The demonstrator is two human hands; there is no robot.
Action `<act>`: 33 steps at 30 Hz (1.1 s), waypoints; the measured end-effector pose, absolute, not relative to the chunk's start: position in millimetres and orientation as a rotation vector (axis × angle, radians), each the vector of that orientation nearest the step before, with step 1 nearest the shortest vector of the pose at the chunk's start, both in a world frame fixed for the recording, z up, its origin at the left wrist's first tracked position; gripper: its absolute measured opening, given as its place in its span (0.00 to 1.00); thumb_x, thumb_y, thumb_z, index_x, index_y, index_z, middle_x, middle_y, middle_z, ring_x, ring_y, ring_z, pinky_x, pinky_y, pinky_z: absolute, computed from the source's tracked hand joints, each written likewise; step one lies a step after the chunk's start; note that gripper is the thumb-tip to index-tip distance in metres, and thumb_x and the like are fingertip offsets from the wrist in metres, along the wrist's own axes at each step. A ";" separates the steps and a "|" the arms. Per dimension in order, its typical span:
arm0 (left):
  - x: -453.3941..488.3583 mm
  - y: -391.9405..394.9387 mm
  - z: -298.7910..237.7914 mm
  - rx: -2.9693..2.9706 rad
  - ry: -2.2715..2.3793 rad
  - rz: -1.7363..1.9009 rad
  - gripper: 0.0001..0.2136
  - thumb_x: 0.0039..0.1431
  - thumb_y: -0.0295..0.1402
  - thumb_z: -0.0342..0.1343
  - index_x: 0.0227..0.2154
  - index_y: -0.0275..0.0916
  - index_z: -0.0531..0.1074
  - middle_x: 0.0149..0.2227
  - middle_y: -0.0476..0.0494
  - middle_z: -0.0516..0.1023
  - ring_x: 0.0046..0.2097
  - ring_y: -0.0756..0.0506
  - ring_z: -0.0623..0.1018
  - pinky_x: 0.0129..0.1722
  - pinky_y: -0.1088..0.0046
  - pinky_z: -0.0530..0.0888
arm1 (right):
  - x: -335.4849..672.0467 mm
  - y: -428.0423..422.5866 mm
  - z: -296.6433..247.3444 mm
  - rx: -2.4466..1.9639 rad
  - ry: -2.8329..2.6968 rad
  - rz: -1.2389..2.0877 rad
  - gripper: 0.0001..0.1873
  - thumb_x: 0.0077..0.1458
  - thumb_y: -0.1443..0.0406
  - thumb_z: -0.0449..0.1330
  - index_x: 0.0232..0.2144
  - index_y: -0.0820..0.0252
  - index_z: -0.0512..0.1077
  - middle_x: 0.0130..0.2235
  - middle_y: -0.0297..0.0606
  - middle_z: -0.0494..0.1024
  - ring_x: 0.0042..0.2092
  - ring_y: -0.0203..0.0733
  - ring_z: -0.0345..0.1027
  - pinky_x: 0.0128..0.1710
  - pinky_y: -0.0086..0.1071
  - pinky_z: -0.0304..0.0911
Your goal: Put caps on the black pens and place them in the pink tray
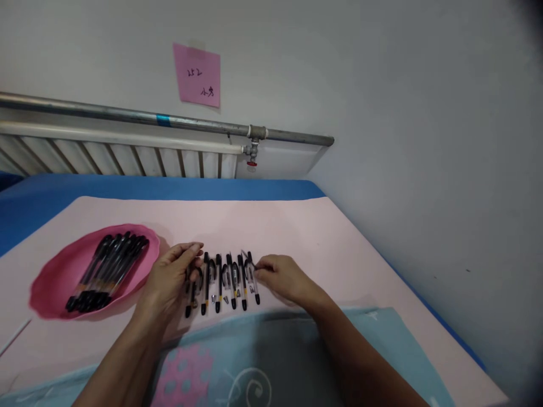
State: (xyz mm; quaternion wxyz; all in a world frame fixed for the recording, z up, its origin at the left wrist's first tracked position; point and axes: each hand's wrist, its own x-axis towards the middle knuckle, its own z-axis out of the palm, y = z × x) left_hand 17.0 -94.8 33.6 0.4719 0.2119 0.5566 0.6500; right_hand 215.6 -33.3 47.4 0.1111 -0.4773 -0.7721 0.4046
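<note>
Across the pink table surface lies a row of pen barrels, clear with black ends, some showing a yellow band. Black pen caps sit between them, and small metallic tips are scattered near their lower ends. On the left of the row, my left hand is closed, thumb and index finger pressed together; whatever they hold is hidden. My right hand pinches a thin dark pen refill at the row's right end, its point slanting up and left over the barrels.
A pink scalloped bowl with several black-capped pens stands to the left. Light-blue patterned cloth covers the near edge. Behind the table run a metal pipe and a radiator; a grey wall borders the right.
</note>
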 end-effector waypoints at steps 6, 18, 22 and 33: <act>17.5 -97.0 30.8 0.558 1.329 1.497 0.12 0.38 0.34 0.63 0.28 0.35 0.71 0.22 0.49 0.73 0.16 0.57 0.66 0.13 0.83 0.58 | 224.2 -18.6 28.5 -1.610 -2.269 1.002 0.09 0.43 0.69 0.57 0.32 0.62 0.70 0.26 0.35 0.72 0.26 0.33 0.62 0.25 0.25 0.53; 35.9 -101.0 40.5 0.557 1.303 1.371 0.11 0.38 0.36 0.63 0.24 0.36 0.69 0.18 0.53 0.69 0.15 0.58 0.63 0.13 0.83 0.57 | 218.6 -25.2 38.1 -1.473 -2.264 1.019 0.07 0.49 0.69 0.51 0.26 0.62 0.69 0.23 0.34 0.70 0.26 0.33 0.61 0.26 0.25 0.54; 47.4 -101.5 34.5 0.530 1.237 1.333 0.11 0.37 0.34 0.63 0.25 0.36 0.69 0.19 0.52 0.70 0.18 0.56 0.66 0.14 0.83 0.59 | 207.1 -40.7 46.7 -1.199 -2.039 1.434 0.06 0.51 0.66 0.52 0.29 0.60 0.68 0.23 0.30 0.68 0.25 0.31 0.62 0.24 0.23 0.56; 58.6 -104.5 33.3 0.653 1.196 1.180 0.11 0.45 0.37 0.58 0.21 0.35 0.64 0.17 0.50 0.71 0.14 0.58 0.61 0.13 0.83 0.54 | 202.9 -56.0 56.6 -1.030 -2.049 1.305 0.04 0.47 0.69 0.55 0.28 0.60 0.70 0.27 0.32 0.69 0.27 0.30 0.62 0.25 0.22 0.57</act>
